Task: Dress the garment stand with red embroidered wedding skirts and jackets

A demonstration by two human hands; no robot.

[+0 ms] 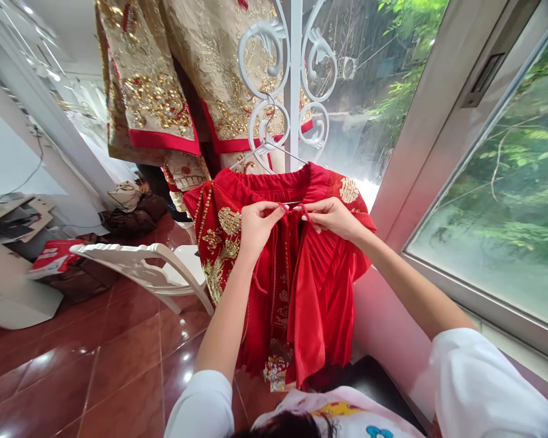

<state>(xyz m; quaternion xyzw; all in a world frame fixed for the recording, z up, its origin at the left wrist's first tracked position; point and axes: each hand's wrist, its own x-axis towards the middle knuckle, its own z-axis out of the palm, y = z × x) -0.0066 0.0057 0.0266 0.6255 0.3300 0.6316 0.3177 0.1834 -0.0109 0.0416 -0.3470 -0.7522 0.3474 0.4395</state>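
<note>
A red pleated skirt point(331, 267) with gold embroidery hangs in front of me on a wire hanger point(281, 148). Its gathered waistband point(265, 180) is split at the front. At that split, my left hand point(261, 224) pinches a thin red drawstring point(291, 208) between thumb and fingers. My right hand point(331, 218) pinches the same cord from the other side, so the two hands nearly meet. One loose cord end point(259, 283) dangles below my left hand. Whether the cord is knotted between my fingertips is too small to tell.
The hanger hooks onto a white scrollwork metal rack point(295, 73). Behind hang gold-sequined garments point(164, 91) with red hems. A white chair point(141, 267) stands at left on the red tiled floor point(123, 365). A window point(497, 201) is close on the right.
</note>
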